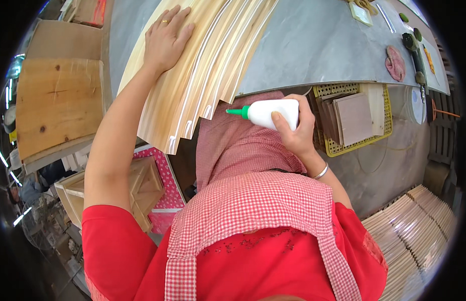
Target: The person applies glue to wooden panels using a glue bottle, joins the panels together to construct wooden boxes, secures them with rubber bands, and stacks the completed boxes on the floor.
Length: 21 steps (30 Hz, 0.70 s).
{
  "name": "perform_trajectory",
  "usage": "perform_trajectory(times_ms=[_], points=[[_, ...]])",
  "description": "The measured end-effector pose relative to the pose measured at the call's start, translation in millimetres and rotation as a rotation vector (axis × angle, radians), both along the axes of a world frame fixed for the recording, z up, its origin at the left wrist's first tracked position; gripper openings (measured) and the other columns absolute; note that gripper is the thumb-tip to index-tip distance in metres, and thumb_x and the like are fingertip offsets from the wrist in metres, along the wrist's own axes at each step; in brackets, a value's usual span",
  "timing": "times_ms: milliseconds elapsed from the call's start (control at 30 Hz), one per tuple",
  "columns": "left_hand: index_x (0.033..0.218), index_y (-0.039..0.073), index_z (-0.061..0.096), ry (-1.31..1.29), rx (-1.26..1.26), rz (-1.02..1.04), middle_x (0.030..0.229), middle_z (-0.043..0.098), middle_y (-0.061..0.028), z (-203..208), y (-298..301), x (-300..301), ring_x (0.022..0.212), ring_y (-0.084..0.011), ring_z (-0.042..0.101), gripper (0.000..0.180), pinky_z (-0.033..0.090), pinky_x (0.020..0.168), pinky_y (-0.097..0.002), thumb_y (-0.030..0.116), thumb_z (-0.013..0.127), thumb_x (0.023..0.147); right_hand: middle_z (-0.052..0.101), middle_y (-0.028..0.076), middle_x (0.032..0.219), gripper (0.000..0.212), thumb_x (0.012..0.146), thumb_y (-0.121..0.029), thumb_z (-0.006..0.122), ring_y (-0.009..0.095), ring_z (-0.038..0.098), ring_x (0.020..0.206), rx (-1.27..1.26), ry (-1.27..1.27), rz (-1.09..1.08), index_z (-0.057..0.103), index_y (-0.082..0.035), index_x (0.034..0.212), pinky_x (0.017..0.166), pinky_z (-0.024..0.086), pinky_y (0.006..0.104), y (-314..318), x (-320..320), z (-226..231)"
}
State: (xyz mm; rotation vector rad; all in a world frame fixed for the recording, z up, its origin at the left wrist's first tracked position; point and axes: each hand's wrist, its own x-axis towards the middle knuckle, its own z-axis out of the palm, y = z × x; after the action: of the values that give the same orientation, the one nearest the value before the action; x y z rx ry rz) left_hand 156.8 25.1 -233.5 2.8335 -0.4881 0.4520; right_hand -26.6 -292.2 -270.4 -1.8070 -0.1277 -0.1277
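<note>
Squeeze bottle (274,113) lies sideways in the right grip (299,129), which I see wrapped round its body, nozzle (237,111) leftward near the wooden strips' (193,75) ends. Left grip (167,42) spread flat on the strips, arm extended. Strips overhang the worktop (313,50); yellow crate (388,113) right of the bottle.

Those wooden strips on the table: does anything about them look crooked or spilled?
The near ends of the wooden strips look uneven: they're staggered like steps and jut past the grey table's edge. The white lines on them thicken into blobs near those ends. I see no spill on the visible tabletop.
</note>
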Motion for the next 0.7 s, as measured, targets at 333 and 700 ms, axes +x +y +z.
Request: perform_trajectory(times_ms=[333, 700], points=[[0.136, 0.014, 0.056, -0.002, 0.027, 0.025, 0.143, 0.051, -0.0143, -1.0, 2.1, -2.2, 0.135, -0.0341, 0.043, 0.048, 0.032, 0.111, -0.0463, 0.04, 0.051, 0.096, 0.065, 0.013, 0.091, 0.038, 0.085, -0.018, 0.073, 0.018, 0.063, 0.081, 0.078, 0.06, -0.01, 0.053, 0.001, 0.11, 0.072, 0.052, 0.0319, 7.1, 2.0, -4.7], [0.144, 0.013, 0.049, 0.102, 0.038, -0.005, 0.152, 0.042, -0.0125, 14.5, -10.2, -1.2, 0.143, -0.0318, 0.033, 0.048, 0.023, 0.116, -0.046, 0.034, 0.049, 0.1, 0.057, 0.014, 0.109, 0.042, 0.077, -0.008, 0.073, 0.02, 0.056, 0.1, 0.193, -0.317, -0.604, 0.047, 0.001, 0.109, 0.089, 0.048, 0.0344, -132.7, 111.0, 9.0]])
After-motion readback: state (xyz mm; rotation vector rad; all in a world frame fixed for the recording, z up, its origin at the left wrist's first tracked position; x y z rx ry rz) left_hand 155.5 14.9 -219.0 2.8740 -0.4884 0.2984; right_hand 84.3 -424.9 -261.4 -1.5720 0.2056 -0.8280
